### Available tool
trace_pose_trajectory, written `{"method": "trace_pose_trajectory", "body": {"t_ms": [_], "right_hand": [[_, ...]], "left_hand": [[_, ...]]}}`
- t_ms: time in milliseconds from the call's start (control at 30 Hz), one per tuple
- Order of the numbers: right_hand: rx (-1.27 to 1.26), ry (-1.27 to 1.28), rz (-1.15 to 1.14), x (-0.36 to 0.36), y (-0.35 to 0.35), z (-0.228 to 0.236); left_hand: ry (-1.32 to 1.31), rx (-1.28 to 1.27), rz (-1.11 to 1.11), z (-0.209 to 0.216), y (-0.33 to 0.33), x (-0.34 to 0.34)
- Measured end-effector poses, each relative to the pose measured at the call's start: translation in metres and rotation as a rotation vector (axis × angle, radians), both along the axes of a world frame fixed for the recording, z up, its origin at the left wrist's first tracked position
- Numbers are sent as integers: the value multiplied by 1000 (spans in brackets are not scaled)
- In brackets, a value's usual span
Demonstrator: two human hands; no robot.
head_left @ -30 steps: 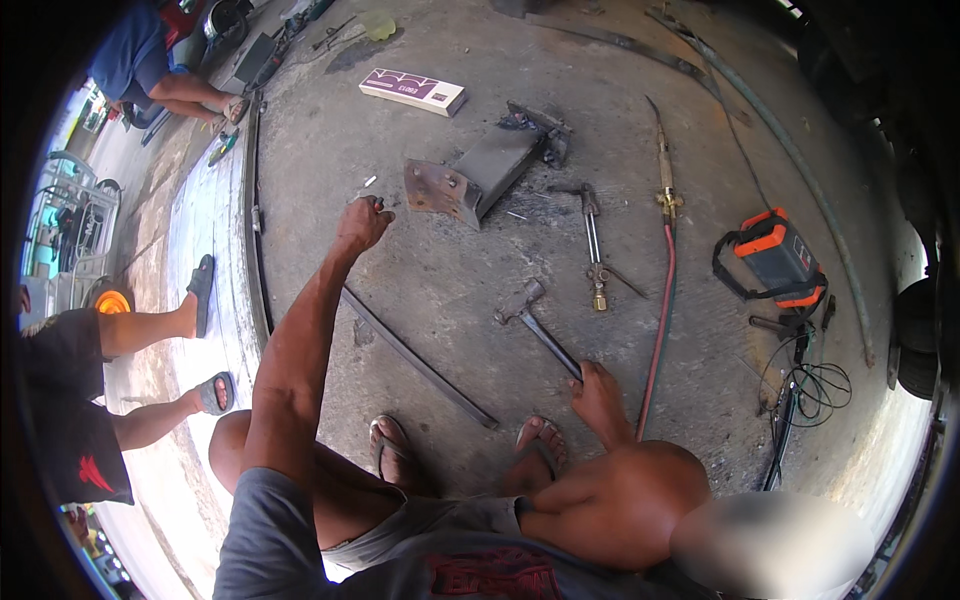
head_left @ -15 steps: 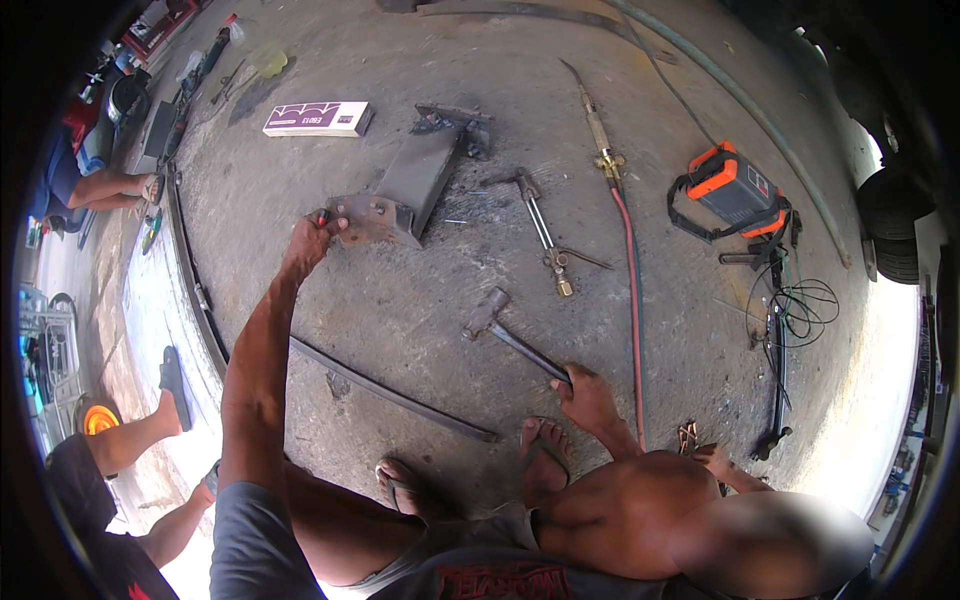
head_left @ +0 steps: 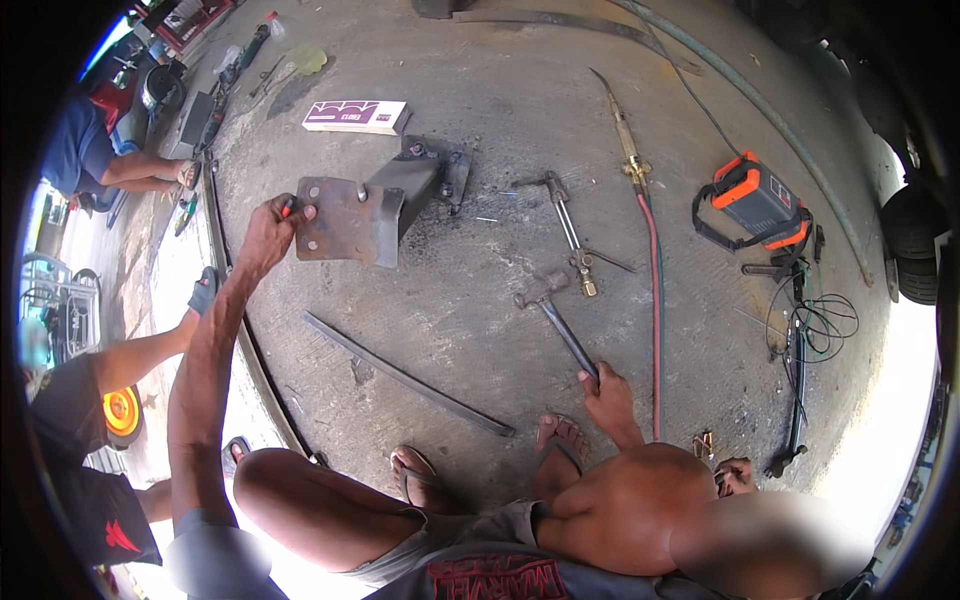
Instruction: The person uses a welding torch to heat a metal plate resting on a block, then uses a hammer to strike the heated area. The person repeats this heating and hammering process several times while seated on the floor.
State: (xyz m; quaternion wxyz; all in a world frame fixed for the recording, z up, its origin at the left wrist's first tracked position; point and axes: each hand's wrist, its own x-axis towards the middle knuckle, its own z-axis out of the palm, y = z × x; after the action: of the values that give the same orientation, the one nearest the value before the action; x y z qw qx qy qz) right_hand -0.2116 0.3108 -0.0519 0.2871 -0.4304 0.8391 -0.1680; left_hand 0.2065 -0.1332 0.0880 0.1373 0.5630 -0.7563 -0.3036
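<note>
My left hand (head_left: 268, 232) is closed on the left edge of a rusty steel bracket (head_left: 345, 225). A small red and black thing shows at its thumb, too small to name. The bracket's near plate has several holes and is tilted up toward me. Its dark box-like body and far flange (head_left: 455, 180) lie behind. My right hand (head_left: 610, 400) is wrapped round the handle of a ball-peen hammer (head_left: 568, 335), whose head is low over the concrete, apart from the bracket. My right forearm is partly hidden behind a bent knee.
A cutting torch (head_left: 572, 235) and a brass torch with red hose (head_left: 630, 160) lie right of the bracket. Beyond are a white-purple box (head_left: 355, 116) and an orange-black welding machine (head_left: 757, 205). A flat bar (head_left: 410, 375) lies nearer. Another person's hand (head_left: 737, 476) is at right.
The bracket has been tipped up, its near plate now facing me more fully. My left hand has shifted left with it. The view has turned slightly; the hammer stays in my right hand.
</note>
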Motion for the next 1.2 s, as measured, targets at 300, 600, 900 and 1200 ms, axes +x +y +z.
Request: {"method": "trace_pose_trajectory", "body": {"t_ms": [300, 600, 900, 1200], "right_hand": [[12, -62, -2, 6, -3, -9], [-7, -61, -7, -3, 1, -11], [-10, -82, 18, -13, 1, -6], [-165, -3, 37, -18, 3, -5]], "left_hand": [[-580, -375, -300, 123, -71, -122], [-1007, -750, -958, 26, 132, -193], [-1021, -779, -1041, -86, 226, -214], [-1115, -671, -1095, -70, 229, -243]]}}
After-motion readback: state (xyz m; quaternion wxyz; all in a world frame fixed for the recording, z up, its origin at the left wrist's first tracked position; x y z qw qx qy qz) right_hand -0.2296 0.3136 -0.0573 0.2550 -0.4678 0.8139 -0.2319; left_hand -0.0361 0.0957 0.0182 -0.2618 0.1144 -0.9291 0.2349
